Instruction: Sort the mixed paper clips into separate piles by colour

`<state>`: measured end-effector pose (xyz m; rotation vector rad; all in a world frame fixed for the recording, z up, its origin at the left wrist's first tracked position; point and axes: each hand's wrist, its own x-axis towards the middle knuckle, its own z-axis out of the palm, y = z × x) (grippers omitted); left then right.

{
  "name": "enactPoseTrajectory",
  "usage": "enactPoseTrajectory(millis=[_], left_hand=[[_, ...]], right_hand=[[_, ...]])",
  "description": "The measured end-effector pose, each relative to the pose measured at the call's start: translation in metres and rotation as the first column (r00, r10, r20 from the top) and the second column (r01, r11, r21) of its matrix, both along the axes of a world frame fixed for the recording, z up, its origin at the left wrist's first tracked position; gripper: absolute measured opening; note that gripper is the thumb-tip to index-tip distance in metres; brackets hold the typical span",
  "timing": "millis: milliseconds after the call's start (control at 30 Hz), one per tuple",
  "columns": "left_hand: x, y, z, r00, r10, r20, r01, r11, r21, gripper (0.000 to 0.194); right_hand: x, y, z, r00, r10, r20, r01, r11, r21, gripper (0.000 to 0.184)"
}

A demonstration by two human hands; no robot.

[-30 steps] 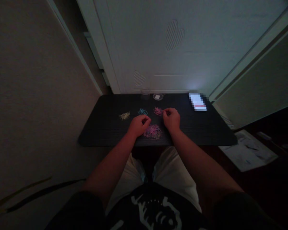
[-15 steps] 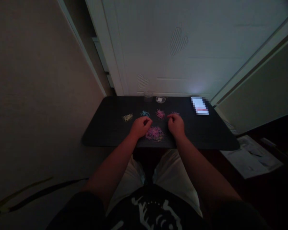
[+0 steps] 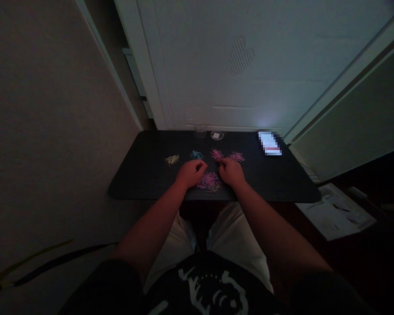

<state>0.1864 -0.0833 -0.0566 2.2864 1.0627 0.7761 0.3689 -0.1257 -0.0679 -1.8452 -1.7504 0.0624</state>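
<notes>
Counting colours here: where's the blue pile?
In the head view, the blue pile lies just beyond the left hand, between the yellowish pile, left, and the pink pile, right.

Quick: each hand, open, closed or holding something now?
Left hand: curled beside the mixed pile; cannot tell if it holds anything.
Right hand: curled near the pink pile; cannot tell if it holds anything.

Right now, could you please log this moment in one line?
left hand: beside mixed pile | right hand: near pink pile | grip contents: unclear | yellow pile: leftmost pile
</notes>
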Motion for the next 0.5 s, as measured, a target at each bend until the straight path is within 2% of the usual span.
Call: enactPoseTrajectory(millis=[233, 500], left_hand=[[0.001, 0.0, -0.001, 0.999, -0.033, 0.014, 0.034, 0.999, -0.04, 0.024], [0.001, 0.0, -0.002, 0.998, -0.058, -0.014, 0.057, 0.996, -0.065, 0.028]], right_hand=[[0.004, -0.002, -0.001, 0.992, 0.031, -0.121, -0.031, 1.0, 0.002, 0.031], [0.018, -0.006, 0.003, 0.92, 0.314, -0.234, -0.336, 0.94, -0.061, 0.023]])
